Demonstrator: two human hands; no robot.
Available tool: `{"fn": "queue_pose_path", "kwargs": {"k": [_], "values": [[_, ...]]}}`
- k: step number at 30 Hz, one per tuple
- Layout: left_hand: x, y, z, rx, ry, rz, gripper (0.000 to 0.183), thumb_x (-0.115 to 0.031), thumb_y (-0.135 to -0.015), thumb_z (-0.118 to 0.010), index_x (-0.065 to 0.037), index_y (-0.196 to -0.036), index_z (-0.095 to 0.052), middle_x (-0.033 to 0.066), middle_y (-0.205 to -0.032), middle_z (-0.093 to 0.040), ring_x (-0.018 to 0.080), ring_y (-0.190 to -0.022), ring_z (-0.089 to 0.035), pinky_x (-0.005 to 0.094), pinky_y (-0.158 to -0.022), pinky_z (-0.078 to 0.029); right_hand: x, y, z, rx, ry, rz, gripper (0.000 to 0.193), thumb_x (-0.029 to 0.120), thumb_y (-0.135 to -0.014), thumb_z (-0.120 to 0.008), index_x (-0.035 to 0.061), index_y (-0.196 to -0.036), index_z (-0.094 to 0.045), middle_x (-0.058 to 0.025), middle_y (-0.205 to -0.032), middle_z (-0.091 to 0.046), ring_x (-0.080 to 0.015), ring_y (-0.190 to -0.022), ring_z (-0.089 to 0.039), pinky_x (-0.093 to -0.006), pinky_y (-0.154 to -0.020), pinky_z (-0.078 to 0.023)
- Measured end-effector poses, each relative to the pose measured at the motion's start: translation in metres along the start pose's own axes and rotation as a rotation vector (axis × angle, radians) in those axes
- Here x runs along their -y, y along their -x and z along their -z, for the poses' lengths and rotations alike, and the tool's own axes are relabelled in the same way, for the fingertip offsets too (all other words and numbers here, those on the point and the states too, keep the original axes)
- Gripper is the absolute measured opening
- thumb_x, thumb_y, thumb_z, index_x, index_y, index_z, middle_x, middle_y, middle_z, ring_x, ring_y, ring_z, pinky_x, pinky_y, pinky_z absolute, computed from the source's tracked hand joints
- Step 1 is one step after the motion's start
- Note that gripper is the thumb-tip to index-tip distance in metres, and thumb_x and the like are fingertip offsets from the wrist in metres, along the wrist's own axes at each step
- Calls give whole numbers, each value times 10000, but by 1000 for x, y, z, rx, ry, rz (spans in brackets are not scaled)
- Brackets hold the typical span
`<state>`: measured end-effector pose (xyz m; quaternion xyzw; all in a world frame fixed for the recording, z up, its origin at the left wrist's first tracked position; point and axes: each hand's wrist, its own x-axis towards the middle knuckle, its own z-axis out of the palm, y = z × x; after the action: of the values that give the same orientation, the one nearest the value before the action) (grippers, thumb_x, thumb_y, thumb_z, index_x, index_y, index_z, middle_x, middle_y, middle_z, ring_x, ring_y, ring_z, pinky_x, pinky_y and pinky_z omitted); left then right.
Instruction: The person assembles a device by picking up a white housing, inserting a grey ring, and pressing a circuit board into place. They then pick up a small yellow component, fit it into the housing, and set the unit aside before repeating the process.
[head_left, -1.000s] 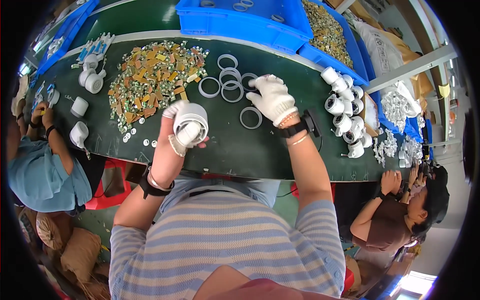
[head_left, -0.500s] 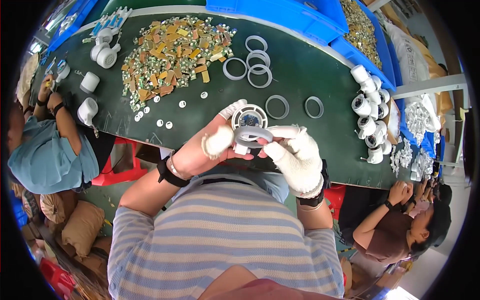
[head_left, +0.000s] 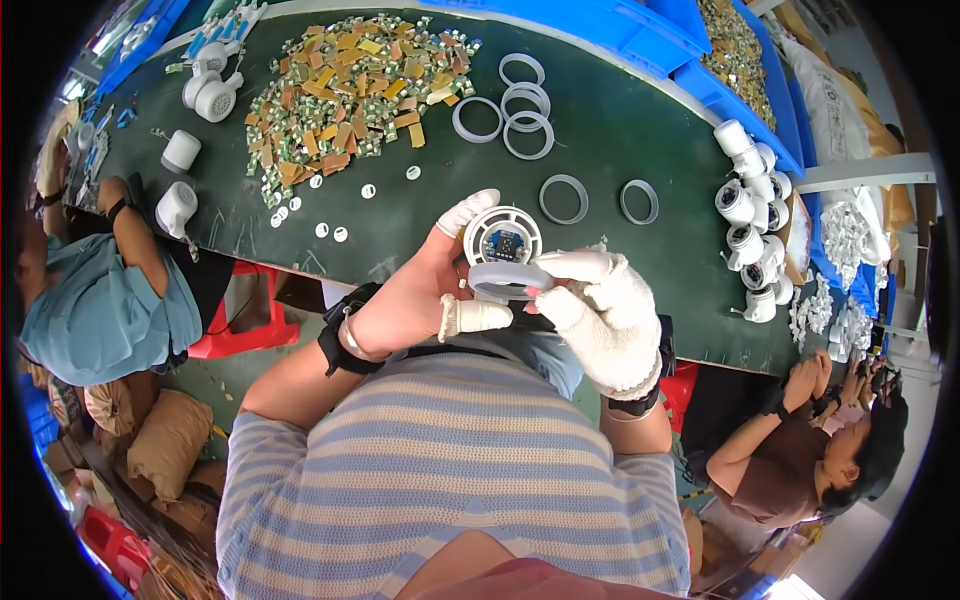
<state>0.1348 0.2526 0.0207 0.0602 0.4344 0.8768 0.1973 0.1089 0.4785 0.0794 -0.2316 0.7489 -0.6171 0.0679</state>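
My left hand point(head_left: 395, 308), with white covers on thumb and index finger, is closed around a round white housing point(head_left: 472, 242). The housing's open face is turned upward and a blue circuit board point(head_left: 503, 243) shows inside. In the fingertips of my right hand point(head_left: 612, 330), which wears a white knit glove, is a grey ring point(head_left: 498, 276). It is tilted nearly edge-on at the near side of the housing and overlaps its lower rim. Whether ring and housing touch, I cannot tell. My left thumb lies just below the ring; the housing's underside is hidden.
Beyond my hands lie loose grey rings point(head_left: 565, 199) and a heap of small circuit boards point(head_left: 350, 95). Small white discs point(head_left: 368, 191) are scattered nearer. White camera-like units point(head_left: 735, 205) stand at right, blue bins point(head_left: 640, 38) behind. Co-workers sit at both sides.
My left thumb has come down and right, toward the ring. The ring has tipped slightly, showing more of its outer wall. At left, a co-worker's hands have moved away.
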Motion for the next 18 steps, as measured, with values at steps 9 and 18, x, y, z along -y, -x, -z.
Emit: {"fn": "queue_pose_path", "kwargs": {"k": [9,18], "values": [[1,3,-4,-37,-36,7,1142,37,-816,-853,-219,-1685,-156,49,-1511,-474,200,-1373,-515,393,-1136,-447,-4,6,-4,34,24,-34,246,9,-968,-699,-35,-1206,-653,-133,-1047,-698,-180,-945,-734,-304,-756,-613],[6,3,0,-20,-100,-144,960,81,-867,-806,-160,-1644,-297,66,-1505,-518,194,-1328,-573,384,-1116,-485,-13,0,-6,-48,195,65,331,110,-959,-752,-7,-1252,-649,-126,-1226,-671,-154,-914,-661,-291,-815,-539]]}}
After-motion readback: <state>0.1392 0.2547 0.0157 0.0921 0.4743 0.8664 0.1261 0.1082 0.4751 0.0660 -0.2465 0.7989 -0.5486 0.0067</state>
